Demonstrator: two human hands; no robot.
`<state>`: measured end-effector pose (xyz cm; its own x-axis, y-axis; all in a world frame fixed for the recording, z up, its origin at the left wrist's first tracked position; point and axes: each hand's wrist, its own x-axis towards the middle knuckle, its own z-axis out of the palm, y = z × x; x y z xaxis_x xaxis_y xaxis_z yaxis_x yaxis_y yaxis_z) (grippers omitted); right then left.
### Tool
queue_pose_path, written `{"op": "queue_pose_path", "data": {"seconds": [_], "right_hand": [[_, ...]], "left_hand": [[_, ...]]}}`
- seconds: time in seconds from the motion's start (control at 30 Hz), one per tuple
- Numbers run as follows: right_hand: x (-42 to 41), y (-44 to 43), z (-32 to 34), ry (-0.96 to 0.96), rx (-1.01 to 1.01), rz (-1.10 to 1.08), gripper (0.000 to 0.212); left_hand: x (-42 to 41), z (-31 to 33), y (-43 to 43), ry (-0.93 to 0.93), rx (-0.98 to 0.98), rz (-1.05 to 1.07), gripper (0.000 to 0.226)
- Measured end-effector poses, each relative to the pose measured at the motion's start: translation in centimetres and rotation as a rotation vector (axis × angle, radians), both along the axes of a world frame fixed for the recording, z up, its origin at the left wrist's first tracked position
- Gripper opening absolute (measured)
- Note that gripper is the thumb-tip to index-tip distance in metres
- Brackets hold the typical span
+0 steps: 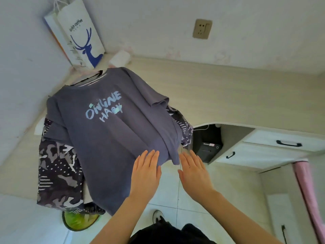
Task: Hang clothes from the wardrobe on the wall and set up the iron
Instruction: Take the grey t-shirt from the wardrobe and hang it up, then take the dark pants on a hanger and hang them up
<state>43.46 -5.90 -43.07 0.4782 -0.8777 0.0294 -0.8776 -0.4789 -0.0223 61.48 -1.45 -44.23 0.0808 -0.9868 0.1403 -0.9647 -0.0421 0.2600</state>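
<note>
A grey-blue T-shirt point(109, 136) with pale "ONLINE" lettering hangs on the wall at centre left, its collar on a hanger near the top. Behind it hangs a camouflage-patterned garment point(58, 173), showing at the left and right edges. My left hand point(146, 175) lies flat, fingers together, against the T-shirt's lower right hem. My right hand point(195, 173) is flat and open just right of the hem, apart from the cloth. No iron is in view.
A white paper bag with a blue deer point(82, 37) hangs above the clothes. A wall socket point(202, 29) sits top right. A white desk with drawers point(274, 145) and a black box point(207, 147) under it lie right. A green round object point(79, 221) rests on the floor below.
</note>
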Motion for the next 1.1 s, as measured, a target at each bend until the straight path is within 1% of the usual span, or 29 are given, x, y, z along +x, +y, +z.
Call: {"op": "queue_pose_path", "data": {"seconds": [0.13,0.4,0.67,0.8,1.1], "right_hand": [[-3.7,2.0,0.4,-0.005,-0.006,-0.115,0.06],[-13.2,8.0,0.8,-0.015,-0.014,-0.297,0.057],[-24.3,18.0,0.6,-0.05,0.037,-0.505,0.056],[-29.4,23.5,0.3,-0.068,0.05,-0.634,0.057],[-38.1,32.9,0.6,-0.108,0.073,-0.909,0.056]], "left_hand": [[-3.6,0.3,-0.1,0.026,0.008,-0.092,0.048],[-13.1,0.8,2.4,0.026,0.034,-0.272,0.043],[-24.8,0.6,8.6,0.019,0.042,-0.516,0.042],[-30.5,0.6,11.8,0.05,0.045,-0.614,0.04],[-41.6,0.9,17.4,0.047,0.083,-0.857,0.042]]}}
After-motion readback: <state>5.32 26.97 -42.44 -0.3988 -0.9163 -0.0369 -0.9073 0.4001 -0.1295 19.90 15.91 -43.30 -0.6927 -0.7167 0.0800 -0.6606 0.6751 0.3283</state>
